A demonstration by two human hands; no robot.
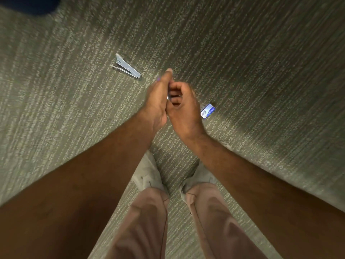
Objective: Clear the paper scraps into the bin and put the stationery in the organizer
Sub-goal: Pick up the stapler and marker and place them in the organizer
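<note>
A small silvery metal item point(168, 98), too hidden to be identified, is glimpsed between the two hands held together above the grey-green ribbed carpet point(261, 53). The right hand point(183, 107) is curled round it in a closed grip; the left hand point(157, 101) is pressed alongside, its grip unclear. An opened silver metal stapler point(127, 67) lies beyond the hands, and a small blue-and-white box point(207, 110) is seen just right of them.

A: What colour is the carpet point(242, 53)?
B: Grey-green, with fine pale streaks running in lines.
A: And the stapler point(127, 66)?
B: Silvery light blue. The small box point(207, 110) is blue and white.
A: The trousers point(145, 221)?
B: Dusty pink, above off-white shoes point(147, 174).
</note>
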